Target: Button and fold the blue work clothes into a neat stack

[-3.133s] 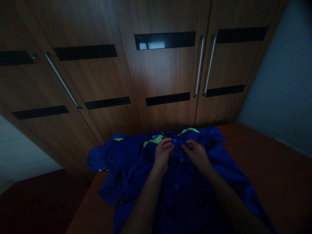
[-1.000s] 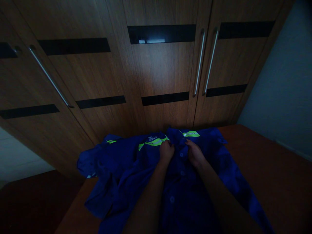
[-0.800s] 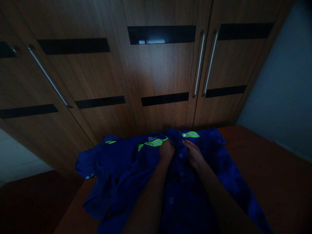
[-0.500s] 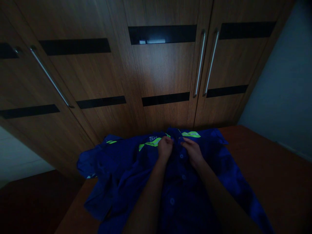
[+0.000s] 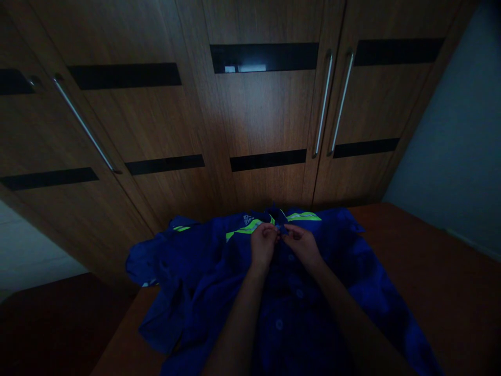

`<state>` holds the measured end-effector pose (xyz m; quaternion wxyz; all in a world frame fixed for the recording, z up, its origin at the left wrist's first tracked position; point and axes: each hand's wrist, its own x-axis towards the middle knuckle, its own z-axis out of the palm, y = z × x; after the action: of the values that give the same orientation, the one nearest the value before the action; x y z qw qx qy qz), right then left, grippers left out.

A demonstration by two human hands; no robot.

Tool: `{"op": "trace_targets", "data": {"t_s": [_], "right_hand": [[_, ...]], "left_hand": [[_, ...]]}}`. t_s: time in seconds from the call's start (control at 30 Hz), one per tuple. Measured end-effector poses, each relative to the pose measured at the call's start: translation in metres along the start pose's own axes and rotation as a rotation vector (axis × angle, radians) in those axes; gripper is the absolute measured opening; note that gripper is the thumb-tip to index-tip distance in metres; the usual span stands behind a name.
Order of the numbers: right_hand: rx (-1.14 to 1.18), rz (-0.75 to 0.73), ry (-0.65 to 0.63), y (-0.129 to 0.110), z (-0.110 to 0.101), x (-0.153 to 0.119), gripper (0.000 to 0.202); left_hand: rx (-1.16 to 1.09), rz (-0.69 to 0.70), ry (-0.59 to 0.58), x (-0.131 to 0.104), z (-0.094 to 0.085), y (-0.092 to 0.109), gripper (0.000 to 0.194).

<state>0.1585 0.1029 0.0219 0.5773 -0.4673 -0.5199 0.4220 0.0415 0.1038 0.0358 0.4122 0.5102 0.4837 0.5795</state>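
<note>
A dark blue work shirt (image 5: 211, 277) with bright yellow-green reflective stripes lies spread out, its buttoned front facing up. Near the collar, my left hand (image 5: 263, 245) pinches the cloth of the front edge. Close beside it, my right hand (image 5: 303, 245) pinches the other side of the front opening, fingertips nearly meeting those of the left. Whether a button sits between the fingers is too dark and small to tell. Below the hands, several buttons run down the front, one of them a pale round button (image 5: 279, 324). White print shows on the chest at the left.
The shirt rests on a reddish-brown wooden surface (image 5: 422, 271). Behind it stands a tall wooden wardrobe (image 5: 266, 115) with black strips and long metal handles (image 5: 323, 104). A pale wall (image 5: 442, 156) rises at the right. The room is dim.
Both hands have come slightly lower and closer together at the front opening, still pinching the cloth. The collar area has shifted a little, and the view has moved slightly.
</note>
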Motion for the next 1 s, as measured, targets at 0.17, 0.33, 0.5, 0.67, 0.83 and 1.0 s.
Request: {"op": "trace_targets", "data": {"t_s": [0.17,0.33,0.5,0.67,0.83,1.0], "right_hand": [[-0.035,-0.008,-0.053,0.001,-0.001,0.001,0.038],[-0.078,-0.025,-0.092,0.007,-0.001,0.002,0.034],[-0.161,-0.051,-0.096,0.013,0.0,0.001,0.034],[-0.298,-0.09,-0.08,0.011,0.0,-0.001,0.032],[-0.433,-0.134,-0.072,0.003,0.001,-0.004,0.032],[-0.567,-0.248,-0.119,-0.007,0.006,-0.01,0.039]], "left_hand": [[0.175,0.136,0.021,0.002,-0.003,-0.001,0.004],[0.37,0.243,-0.028,-0.001,-0.007,0.008,0.01],[0.476,0.268,-0.08,0.0,-0.009,0.008,0.012],[0.514,0.266,-0.125,0.001,-0.011,0.01,0.016],[0.508,0.265,-0.148,0.0,-0.012,0.012,0.02],[0.432,0.229,-0.148,0.0,-0.01,0.009,0.021]]}}
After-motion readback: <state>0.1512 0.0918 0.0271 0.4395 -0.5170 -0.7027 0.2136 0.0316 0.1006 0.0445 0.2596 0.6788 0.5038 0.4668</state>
